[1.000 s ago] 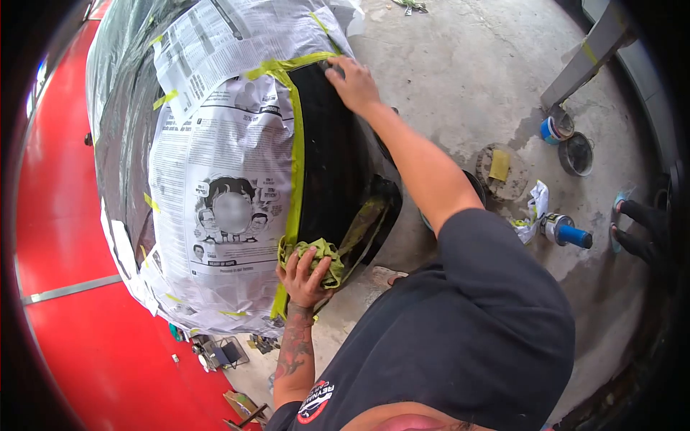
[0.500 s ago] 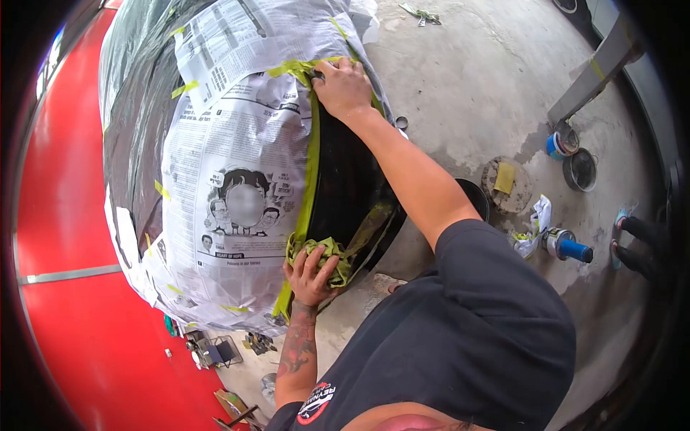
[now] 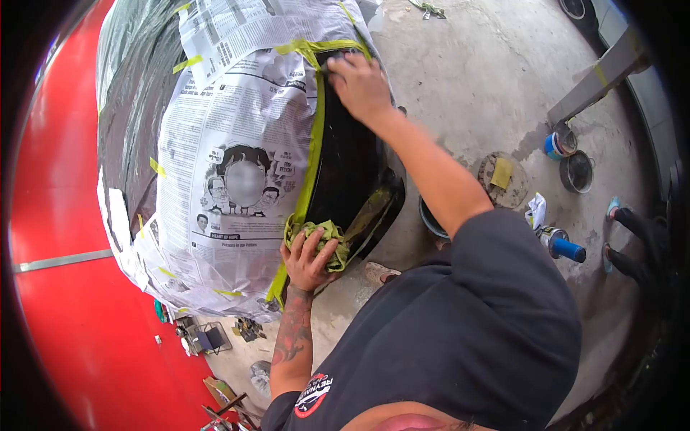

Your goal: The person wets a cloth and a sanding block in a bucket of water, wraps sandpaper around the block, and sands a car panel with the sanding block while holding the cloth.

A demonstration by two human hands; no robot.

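My left hand [image 3: 307,264] is closed round a crumpled yellow-green cloth [image 3: 332,243]. It presses the cloth against the lower part of a glossy black car panel [image 3: 347,154], by the tape edge. At the panel's top end lies my right hand [image 3: 359,82], fingers bent and pressed together; a small dark edge shows at the fingertips, too hidden to name. Yellow-green masking tape [image 3: 316,136] borders the panel. Left of it, newspaper sheets [image 3: 187,154] cover the bodywork, with a clear plastic sheet [image 3: 133,93] further left.
On the concrete floor to the right stand a blue-labelled can [image 3: 559,145], a dark bucket [image 3: 577,171] and a blue-ended can [image 3: 568,248]. A yellow pad [image 3: 502,173] rests on a round slab. Another person's legs [image 3: 629,237] show at far right. Red surface [image 3: 65,179] fills the left.
My right hand has shifted slightly right and down along the top of the panel, uncovering the tape corner. The left hand stays on the cloth. The view has shifted slightly.
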